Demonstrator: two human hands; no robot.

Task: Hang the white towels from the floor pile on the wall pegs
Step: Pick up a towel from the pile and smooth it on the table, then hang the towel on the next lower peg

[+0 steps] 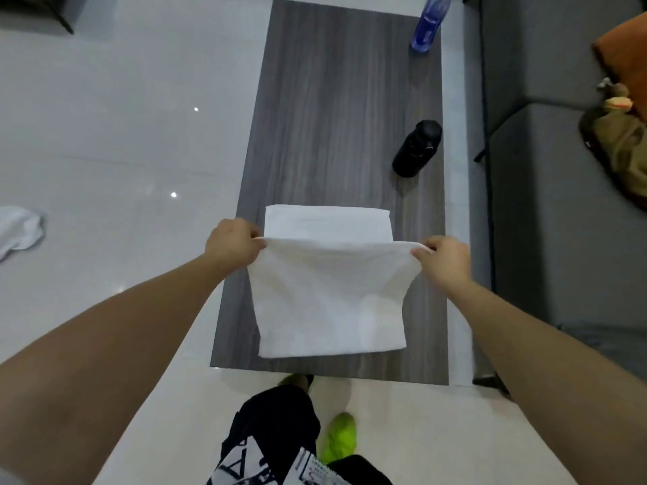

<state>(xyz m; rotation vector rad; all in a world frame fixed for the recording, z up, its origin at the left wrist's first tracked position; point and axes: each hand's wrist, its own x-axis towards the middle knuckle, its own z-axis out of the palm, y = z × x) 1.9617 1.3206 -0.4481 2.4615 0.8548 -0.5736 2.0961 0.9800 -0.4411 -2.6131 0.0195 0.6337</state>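
towel (329, 302) white | table (336, 117) grey woodgrain | bottle (416, 148) black | shoe (339, 437) lime

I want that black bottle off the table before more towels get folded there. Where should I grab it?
The black bottle stands upright near the table's right edge, apart from the towels. Probably best: wrap its body from the open left side.

The floor (115, 141) is made of big shiny white tiles, and little bright spots of light shine on it. A long dark table (336, 106) with a gray wood look (stripes run along it) stands in the middle. A gray sofa (546, 190) sits just beside the table on the right. An orange cushion (621, 61) lies at the sofa's far corner.
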